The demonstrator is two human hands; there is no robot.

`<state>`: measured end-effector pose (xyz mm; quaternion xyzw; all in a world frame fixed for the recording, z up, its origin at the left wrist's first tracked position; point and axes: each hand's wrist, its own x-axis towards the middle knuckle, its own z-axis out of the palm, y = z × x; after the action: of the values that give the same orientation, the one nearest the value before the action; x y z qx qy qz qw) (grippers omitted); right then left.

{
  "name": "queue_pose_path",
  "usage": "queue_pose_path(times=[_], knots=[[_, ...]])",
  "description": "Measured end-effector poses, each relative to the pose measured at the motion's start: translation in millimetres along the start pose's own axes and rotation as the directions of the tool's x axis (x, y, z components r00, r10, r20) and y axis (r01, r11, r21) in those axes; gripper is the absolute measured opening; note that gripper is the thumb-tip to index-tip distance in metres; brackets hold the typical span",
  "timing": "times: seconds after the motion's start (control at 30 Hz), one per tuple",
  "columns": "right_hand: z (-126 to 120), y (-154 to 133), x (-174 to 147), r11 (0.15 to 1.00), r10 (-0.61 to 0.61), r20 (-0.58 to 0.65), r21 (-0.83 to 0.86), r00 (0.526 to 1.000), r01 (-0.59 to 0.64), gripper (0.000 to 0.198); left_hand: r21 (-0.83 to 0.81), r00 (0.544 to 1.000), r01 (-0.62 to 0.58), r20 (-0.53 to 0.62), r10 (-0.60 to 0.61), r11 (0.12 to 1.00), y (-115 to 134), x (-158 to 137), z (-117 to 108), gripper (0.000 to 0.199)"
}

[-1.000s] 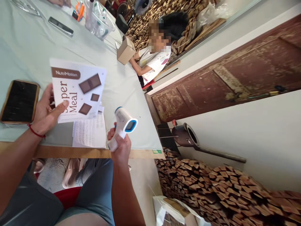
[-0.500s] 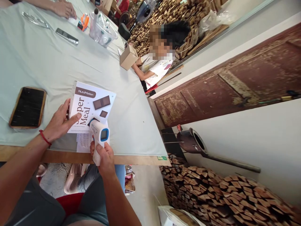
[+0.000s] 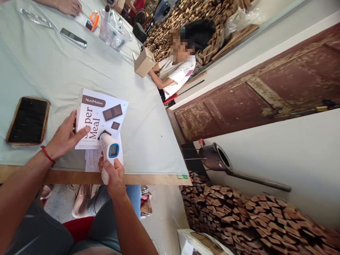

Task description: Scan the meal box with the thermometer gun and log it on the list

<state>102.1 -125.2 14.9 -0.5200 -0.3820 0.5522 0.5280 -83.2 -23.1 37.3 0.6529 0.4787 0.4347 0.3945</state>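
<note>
My left hand (image 3: 66, 137) grips the left side of a white box (image 3: 92, 111) printed "NutriMotion" and "Meal", its thumb on the printed face and the other fingers mostly hidden behind the edge. In my right hand (image 3: 114, 177) is a white infrared thermometer (image 3: 108, 146) with a blue-rimmed screen, held by its handle. The thermometer's front end covers the box's lower right part; whether the two touch I cannot tell. Below the box, a sheet of paper with writing (image 3: 91, 160) lies near the table's front edge. Left of my left hand rests a dark tablet-like device (image 3: 28, 121) in a brown case.
On the cloth-covered table (image 3: 143, 141) lie a phone (image 3: 73, 37), scissors-like metal handles (image 3: 35, 17), an orange tape dispenser (image 3: 92, 22) and a clear tub of bottles (image 3: 116, 37). Across the corner, a person (image 3: 176, 76) holds a cardboard box (image 3: 145, 62). Another person's hand (image 3: 70, 6) rests at upper left.
The whole view has shifted slightly, so everything sits a little further left. My hands keep their hold on the box and thermometer.
</note>
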Motion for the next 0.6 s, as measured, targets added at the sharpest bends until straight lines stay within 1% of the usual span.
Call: queue_pose_path(times=[0.07,0.23,0.3,0.47,0.53,0.6], knots=[[0.6,0.4,-0.1,1.000,0.001,-0.010,0.001,1.000,-0.001,0.033,-0.005,1.000,0.009,0.024,-0.009,1.000,0.8,0.1,-0.6,0.067],[-0.2,3.9,0.5,1.000,0.004,-0.019,0.007,1.000,-0.004,0.032,-0.042,0.999,0.010,0.034,-0.009,0.999,1.0,0.6,-1.6,0.068],[-0.4,3.5,1.2,1.000,-0.002,-0.013,0.005,1.000,0.002,0.032,-0.060,0.999,0.029,0.034,-0.027,0.998,1.0,1.5,-2.7,0.069],[1.8,-3.0,1.7,1.000,0.011,-0.030,-0.004,0.999,-0.012,0.030,-0.087,0.992,0.128,0.001,-0.128,0.988,1.5,3.6,-4.6,0.066],[1.0,-6.3,0.7,1.000,0.010,-0.034,-0.021,0.999,-0.011,0.028,-0.104,0.989,0.144,-0.026,-0.148,0.984,1.0,3.4,-2.9,0.064],[-3.1,-9.9,-0.4,0.998,-0.010,-0.052,-0.059,0.999,0.007,0.028,-0.117,0.987,0.136,-0.065,-0.144,0.984,-0.6,2.9,-1.0,0.066]])
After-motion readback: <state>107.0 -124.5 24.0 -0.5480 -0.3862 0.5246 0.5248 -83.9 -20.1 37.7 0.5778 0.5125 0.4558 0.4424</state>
